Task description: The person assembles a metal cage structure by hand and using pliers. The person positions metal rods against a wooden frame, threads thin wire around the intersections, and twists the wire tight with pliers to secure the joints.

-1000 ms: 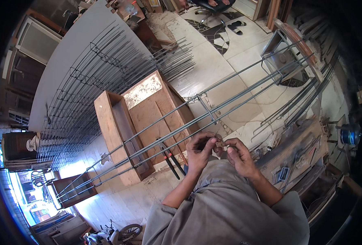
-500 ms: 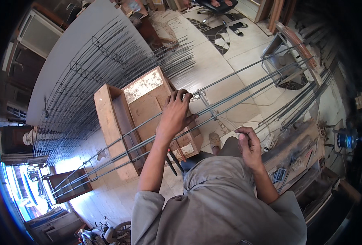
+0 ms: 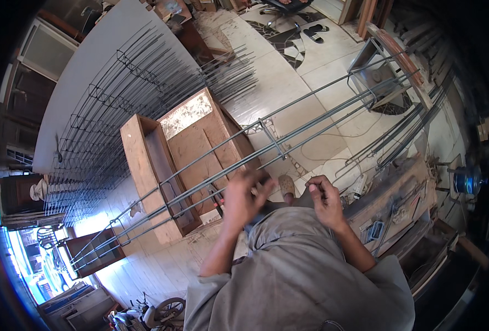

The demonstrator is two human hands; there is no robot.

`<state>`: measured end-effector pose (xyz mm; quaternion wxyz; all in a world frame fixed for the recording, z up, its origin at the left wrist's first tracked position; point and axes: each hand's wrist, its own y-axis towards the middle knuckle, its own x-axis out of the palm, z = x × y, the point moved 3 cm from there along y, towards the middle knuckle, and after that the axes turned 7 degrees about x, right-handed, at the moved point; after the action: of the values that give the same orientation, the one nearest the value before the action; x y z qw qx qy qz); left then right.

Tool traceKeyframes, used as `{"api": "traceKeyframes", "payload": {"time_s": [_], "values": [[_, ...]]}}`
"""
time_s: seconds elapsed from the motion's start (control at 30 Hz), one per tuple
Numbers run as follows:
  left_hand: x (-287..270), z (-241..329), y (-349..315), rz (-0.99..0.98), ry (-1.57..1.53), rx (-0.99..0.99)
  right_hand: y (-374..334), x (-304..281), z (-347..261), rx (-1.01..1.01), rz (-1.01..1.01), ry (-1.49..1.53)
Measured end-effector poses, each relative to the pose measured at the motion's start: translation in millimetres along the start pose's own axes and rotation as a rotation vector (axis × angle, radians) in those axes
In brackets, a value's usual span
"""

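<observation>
A long rebar cage (image 3: pixel 310 117) of thin steel rods with rectangular stirrups stretches across in front of me. My left hand (image 3: pixel 244 197), smeared by motion, is on the near side of the rods, close to my waist. Beside it, a tool with red on its handles (image 3: pixel 217 202) shows partly, its kind unclear. My right hand (image 3: pixel 326 199) hovers before my right thigh, thumb and fingers curled together; anything pinched in them is too small to make out. A tied stirrup (image 3: pixel 272 138) crosses the rods ahead of my hands.
A wooden box (image 3: pixel 192 135) and a wooden trough (image 3: pixel 155 171) stand under the cage. A large stack of rebar cages (image 3: pixel 109 107) is at left. On the right are a wooden workbench (image 3: pixel 390 209), more loose rods (image 3: pixel 410 135) and a blue water bottle (image 3: pixel 469 180).
My left hand has come off the rods and moved down toward my waist. My right hand has shifted slightly left and down, its fingers still curled.
</observation>
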<state>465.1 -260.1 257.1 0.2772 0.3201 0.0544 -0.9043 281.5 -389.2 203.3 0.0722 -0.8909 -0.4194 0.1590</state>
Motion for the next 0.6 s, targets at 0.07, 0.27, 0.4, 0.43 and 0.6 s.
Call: {"api": "traceKeyframes", "payload": {"time_s": [0.07,0.27,0.4,0.43,0.6], "values": [[29.5,3.4,-28.5,-0.021,-0.218,-0.061,-3.5,14.1,0.7,-0.075,0.056,0.117],[66.3,-15.8,-31.1,0.197,-0.796,-0.112,-9.4,34.4,2.4,-0.015,-0.117,0.295],[70.8,-29.6,-32.0,0.147,-1.135,-0.331,-6.8,39.0,-2.2,0.097,-0.283,0.572],[73.3,-34.1,-31.4,0.152,-1.192,-0.306,-3.2,37.3,-1.3,0.145,-0.355,0.638],[68.6,-24.5,-22.8,0.250,-1.129,-0.347,6.0,32.8,1.7,0.174,-0.305,0.575]]}}
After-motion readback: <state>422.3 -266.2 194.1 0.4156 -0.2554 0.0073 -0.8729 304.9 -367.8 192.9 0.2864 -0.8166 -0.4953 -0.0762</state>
